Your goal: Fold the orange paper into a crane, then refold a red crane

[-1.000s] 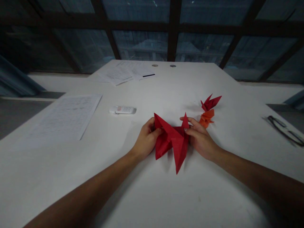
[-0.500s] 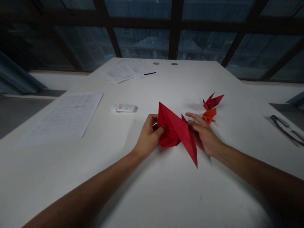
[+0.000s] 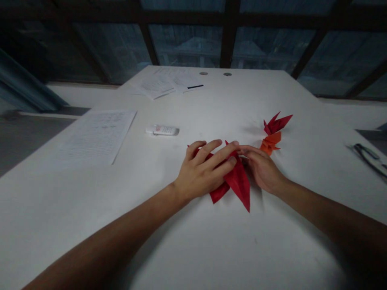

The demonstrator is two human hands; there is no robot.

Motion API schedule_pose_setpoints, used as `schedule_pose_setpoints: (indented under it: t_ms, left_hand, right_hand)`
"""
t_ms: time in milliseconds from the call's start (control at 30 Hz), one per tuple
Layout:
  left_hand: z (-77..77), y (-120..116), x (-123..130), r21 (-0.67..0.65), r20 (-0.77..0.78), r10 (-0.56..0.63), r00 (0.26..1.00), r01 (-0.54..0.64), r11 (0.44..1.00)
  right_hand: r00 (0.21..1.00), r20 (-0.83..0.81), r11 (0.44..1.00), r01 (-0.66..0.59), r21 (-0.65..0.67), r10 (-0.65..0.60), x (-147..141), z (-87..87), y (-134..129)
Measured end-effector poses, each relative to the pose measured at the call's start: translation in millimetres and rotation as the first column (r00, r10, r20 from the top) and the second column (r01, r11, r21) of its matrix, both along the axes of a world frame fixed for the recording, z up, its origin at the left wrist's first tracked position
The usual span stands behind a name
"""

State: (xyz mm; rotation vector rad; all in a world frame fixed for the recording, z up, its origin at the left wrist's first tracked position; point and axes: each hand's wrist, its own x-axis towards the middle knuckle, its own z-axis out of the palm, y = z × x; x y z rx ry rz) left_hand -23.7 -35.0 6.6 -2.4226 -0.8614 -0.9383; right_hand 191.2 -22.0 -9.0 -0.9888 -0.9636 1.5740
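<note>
A folded red paper crane (image 3: 239, 183) is between my two hands, low over the white table, with a pointed flap aimed toward me. My left hand (image 3: 201, 171) lies across its left part, fingers bent over the paper and the thumb out of sight beneath. Much of the crane is covered by that hand. From the right, my right hand (image 3: 260, 166) pinches the crane's far right edge, its fingertips close to those of the left. Just beyond the right hand stand a small orange origami figure (image 3: 270, 141) and a dark red origami crane (image 3: 278, 124).
A white correction-tape-like dispenser (image 3: 162, 130) lies left of the hands. Printed sheets (image 3: 96, 137) rest at the left, more papers (image 3: 160, 83) with a black pen-like stick (image 3: 195, 86) at the back. Eyeglasses (image 3: 370, 159) sit at the right edge. Windows stand behind the table (image 3: 193, 249).
My left hand has moved from pinching the crane's left side to lying over its top. The crane's raised left flap has gone down under it. The view has shifted slightly.
</note>
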Motion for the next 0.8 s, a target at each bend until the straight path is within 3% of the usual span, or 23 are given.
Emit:
schedule_pose_setpoints:
  t_ms: [167, 333, 533, 800]
  left_hand:
    - [-1.4, 5.8, -3.4, -0.196, 0.213, 0.104, 0.972, -0.062, 0.979]
    - [-2.6, 7.7, -1.1, -0.403, 0.435, 0.199, 0.878, -0.008, 0.915]
    - [-3.1, 5.5, 1.1, -0.416, 0.4, 0.166, 0.901, 0.017, 0.909]
    - [-2.6, 7.5, 2.7, -0.456, 0.493, 0.197, 0.847, 0.059, 0.888]
  right_hand:
    - [0.999, -0.033, 1.0, -0.019, -0.008, 0.019, 0.1, 5.4, -2.5]
    - [0.997, 0.014, 0.996, -0.081, 0.04, 0.08, -0.9, 4.5, -3.6]
    - [0.974, 0.133, 0.978, -0.196, 0.073, 0.185, 3.8, 5.9, -5.7]
    - [0.954, 0.261, 0.98, -0.176, 0.09, 0.147, 2.1, 1.3, -4.0]
